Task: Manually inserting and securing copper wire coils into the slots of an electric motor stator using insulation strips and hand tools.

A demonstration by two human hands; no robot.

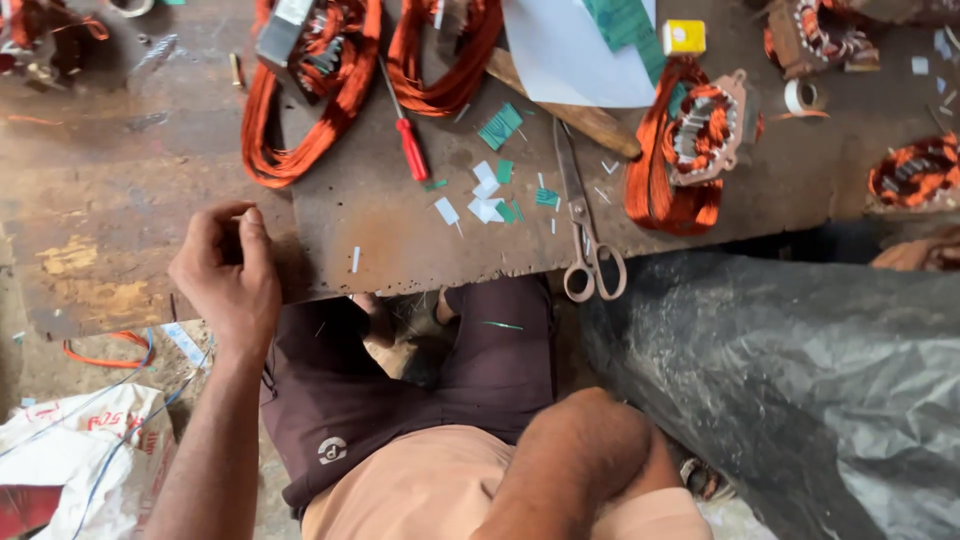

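A small yellow box (683, 37) lies at the far edge of your workbench (400, 240), beside a white sheet (570, 55) carrying green strips. A white printed sack (70, 440) sits on the floor at your lower left. Your left hand (228, 272) rests at the bench's near edge, fingers curled with thumb meeting fingertips; what it pinches is unclear. The scissors (585, 225) lie well to its right, handles overhanging the edge. Your right hand is hidden below the elbow.
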